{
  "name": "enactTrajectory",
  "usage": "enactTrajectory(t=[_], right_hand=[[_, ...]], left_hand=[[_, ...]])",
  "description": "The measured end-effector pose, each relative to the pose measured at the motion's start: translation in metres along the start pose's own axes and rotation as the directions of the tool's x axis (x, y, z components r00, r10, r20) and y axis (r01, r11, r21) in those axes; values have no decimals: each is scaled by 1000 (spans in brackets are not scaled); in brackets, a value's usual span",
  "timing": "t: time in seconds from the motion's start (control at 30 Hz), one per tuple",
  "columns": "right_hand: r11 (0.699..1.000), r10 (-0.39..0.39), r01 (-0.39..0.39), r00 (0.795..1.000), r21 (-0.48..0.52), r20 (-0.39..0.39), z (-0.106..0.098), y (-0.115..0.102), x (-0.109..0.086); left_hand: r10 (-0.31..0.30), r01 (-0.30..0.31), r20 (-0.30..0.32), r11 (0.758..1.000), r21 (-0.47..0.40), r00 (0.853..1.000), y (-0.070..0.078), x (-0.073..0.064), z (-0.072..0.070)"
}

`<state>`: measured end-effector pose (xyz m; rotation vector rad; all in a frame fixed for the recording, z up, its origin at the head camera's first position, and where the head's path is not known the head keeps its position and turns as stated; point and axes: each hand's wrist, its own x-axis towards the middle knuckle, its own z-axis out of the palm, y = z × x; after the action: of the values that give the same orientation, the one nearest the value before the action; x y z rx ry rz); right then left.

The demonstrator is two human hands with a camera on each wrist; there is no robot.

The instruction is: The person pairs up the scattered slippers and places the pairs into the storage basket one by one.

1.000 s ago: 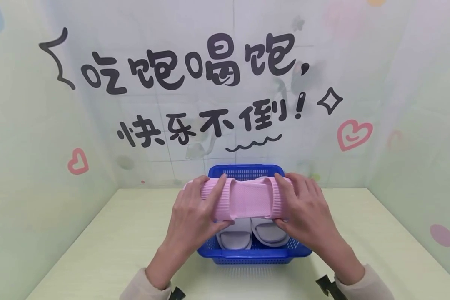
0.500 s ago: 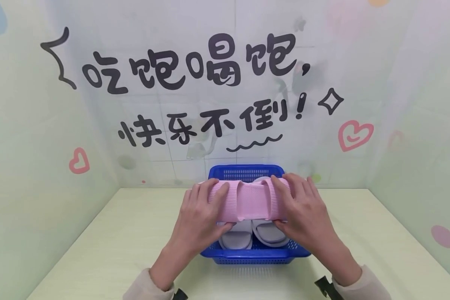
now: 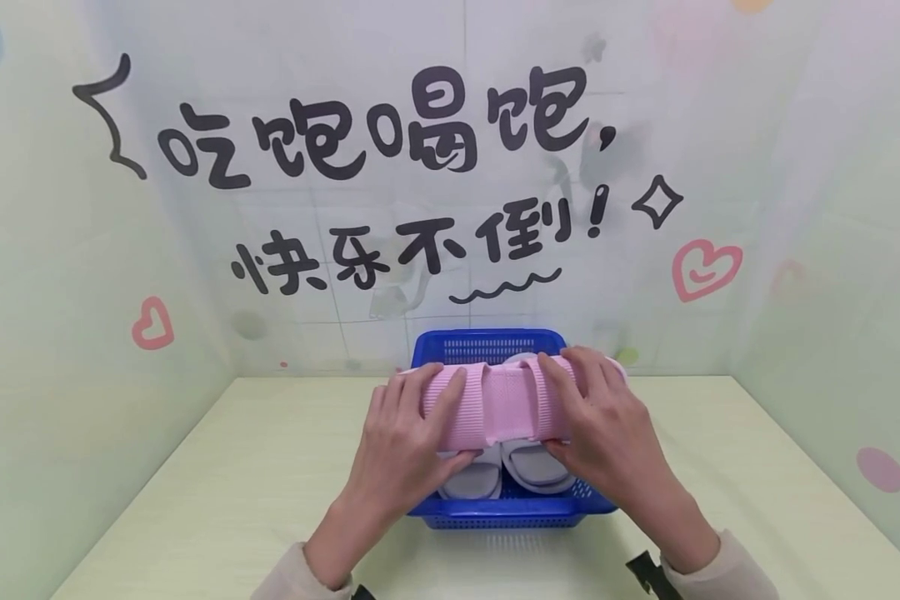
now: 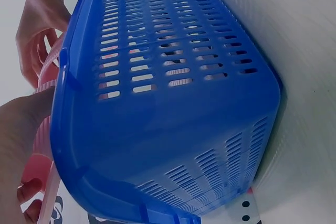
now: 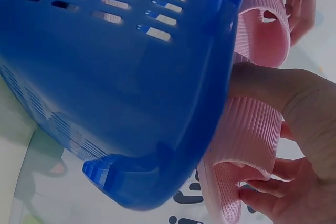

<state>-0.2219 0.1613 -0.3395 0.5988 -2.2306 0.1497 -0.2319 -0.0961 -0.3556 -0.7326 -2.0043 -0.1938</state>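
Over the blue basket [image 3: 506, 507], a pair of pink slippers with ribbed straps is held sideways. My left hand [image 3: 393, 450] grips the left pink slipper [image 3: 467, 412], thumb below and fingers over the strap. The right pink slipper [image 3: 547, 410] is gripped by my right hand [image 3: 615, 433] in the same way. Their straps stand a short gap apart, and a smooth pink sole shows between them. In the right wrist view, the basket rim [image 5: 220, 114] hides part of both pink slippers. Two grey slippers [image 3: 538, 467] lie inside the basket, partly covered by the pink pair.
The basket stands on a pale wood-grain table [image 3: 217, 483] near the back wall. Printed wall panels [image 3: 817, 292] enclose the table on three sides, with black lettering on the back one. Dark straps [image 3: 652, 575] sit at the sleeve cuffs.
My left hand has moved right with its slipper, narrowing the gap between the two straps. A pink slipper end now sticks out past my right hand. The basket stays put.
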Motion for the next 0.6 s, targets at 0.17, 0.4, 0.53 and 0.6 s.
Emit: enactTrajectory(t=[0.17, 0.4, 0.53, 0.6], right_hand=[[1000, -20, 20, 1000, 16, 0, 3, -4, -1], [998, -56, 56, 998, 35, -4, 6, -12, 0], [996, -65, 66, 998, 54, -10, 8, -14, 0], [995, -70, 71, 997, 66, -12, 8, -14, -1]], left_hand=[[17, -16, 21, 1000, -19, 1000, 1, -1, 2], [62, -62, -12, 998, -24, 998, 7, -1, 4], [82, -83, -27, 996, -25, 996, 9, -2, 4], [92, -93, -32, 995, -28, 995, 10, -2, 4]])
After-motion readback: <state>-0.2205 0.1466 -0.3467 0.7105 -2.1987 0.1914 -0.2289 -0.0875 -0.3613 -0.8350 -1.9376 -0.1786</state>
